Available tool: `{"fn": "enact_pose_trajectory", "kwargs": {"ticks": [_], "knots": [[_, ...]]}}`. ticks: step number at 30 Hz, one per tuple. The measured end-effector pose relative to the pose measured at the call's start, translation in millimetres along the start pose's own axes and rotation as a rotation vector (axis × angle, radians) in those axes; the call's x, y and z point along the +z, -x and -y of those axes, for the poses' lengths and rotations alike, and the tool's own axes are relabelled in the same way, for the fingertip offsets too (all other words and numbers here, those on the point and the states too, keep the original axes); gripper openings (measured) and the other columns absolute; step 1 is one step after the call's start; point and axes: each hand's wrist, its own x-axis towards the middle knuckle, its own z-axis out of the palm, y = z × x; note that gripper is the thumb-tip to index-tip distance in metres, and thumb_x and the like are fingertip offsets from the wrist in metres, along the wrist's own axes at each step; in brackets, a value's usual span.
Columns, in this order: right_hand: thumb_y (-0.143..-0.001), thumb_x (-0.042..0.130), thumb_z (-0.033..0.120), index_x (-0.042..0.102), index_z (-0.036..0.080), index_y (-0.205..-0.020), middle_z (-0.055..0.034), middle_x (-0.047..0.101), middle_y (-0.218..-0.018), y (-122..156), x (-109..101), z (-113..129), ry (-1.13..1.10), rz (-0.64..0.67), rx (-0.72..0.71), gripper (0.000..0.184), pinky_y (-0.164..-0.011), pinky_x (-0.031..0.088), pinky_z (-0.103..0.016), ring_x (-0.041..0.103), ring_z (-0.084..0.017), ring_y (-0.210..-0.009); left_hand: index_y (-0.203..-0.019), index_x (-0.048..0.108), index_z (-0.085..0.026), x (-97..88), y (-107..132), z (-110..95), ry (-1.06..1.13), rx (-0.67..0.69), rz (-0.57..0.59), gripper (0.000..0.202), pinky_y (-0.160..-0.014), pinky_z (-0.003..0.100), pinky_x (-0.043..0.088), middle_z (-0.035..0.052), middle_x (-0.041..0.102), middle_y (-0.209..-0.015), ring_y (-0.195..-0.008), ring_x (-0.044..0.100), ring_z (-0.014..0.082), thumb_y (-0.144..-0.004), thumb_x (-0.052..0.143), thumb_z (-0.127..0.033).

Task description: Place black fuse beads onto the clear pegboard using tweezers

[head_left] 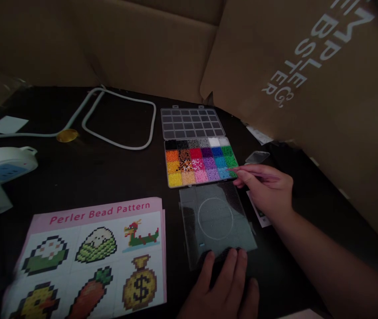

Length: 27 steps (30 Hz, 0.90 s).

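My right hand point(268, 188) pinches thin tweezers point(242, 171) whose tip reaches into the blue-green corner of an open bead box point(200, 161) full of coloured beads. In front of the box lies a clear square pegboard point(217, 219) with a circle marked on it. My left hand point(224, 288) rests with fingers flat on the pegboard's near edge, holding it down. To the left lies a pink "Perler Bead Pattern" sheet point(92, 257) with pixel pictures of a dragon boat, money bag and carrot.
The box's clear lid point(192, 123) lies open behind it. A white power strip point(4, 166) and its looping cable point(118, 115) sit at the left on the dark table. Brown cardboard point(308, 79) stands close behind and to the right. A small plastic bag point(258, 157) lies by the box.
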Motion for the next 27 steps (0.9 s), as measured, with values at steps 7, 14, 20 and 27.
{"fn": "enact_pose_trajectory", "kwargs": {"ticks": [7,14,20,27], "knots": [[-0.081,0.074,0.017,0.079,0.025,-0.085,-0.0010,0.077,-0.074,33.0,-6.7,25.9,-0.058,0.207,0.017,0.010,-0.052,0.061,-0.021,0.070,-0.012,-0.054,-0.123,0.063,-0.023,-3.2,0.9,-4.4,0.040,-0.021,0.033,0.033,-0.116,0.058,0.010,0.0130,0.064,-0.129,-0.126,0.054,0.0281,-0.097,0.051,-0.040],[-0.080,0.072,0.010,0.079,0.024,-0.088,-0.0030,0.078,-0.080,55.1,-6.0,34.3,-0.117,0.601,-0.031,0.017,-0.050,0.060,-0.021,0.070,-0.013,-0.052,-0.130,0.061,-0.024,-12.6,0.9,-7.6,0.099,-0.051,0.147,0.037,-0.116,0.059,0.008,0.0139,0.059,-0.137,-0.131,0.050,0.0297,-0.099,0.045,-0.039],[-0.079,0.072,0.012,0.079,0.024,-0.083,-0.0034,0.077,-0.076,50.7,-6.9,32.9,-0.117,0.700,-0.079,0.014,-0.060,0.063,-0.025,0.075,-0.018,-0.069,-0.127,0.062,-0.024,-14.4,-0.5,-7.5,0.106,-0.052,0.138,0.035,-0.115,0.057,0.012,0.0115,0.062,-0.134,-0.128,0.052,0.0291,-0.098,0.047,-0.037],[-0.080,0.073,0.013,0.079,0.025,-0.084,-0.0027,0.078,-0.081,52.3,-8.3,30.9,-0.082,0.757,-0.129,0.015,-0.060,0.063,-0.022,0.075,-0.016,-0.070,-0.126,0.064,-0.025,-11.4,0.8,-9.3,0.125,-0.079,0.104,0.034,-0.113,0.056,0.018,0.0105,0.063,-0.132,-0.124,0.055,0.0286,-0.098,0.048,-0.035]]}}
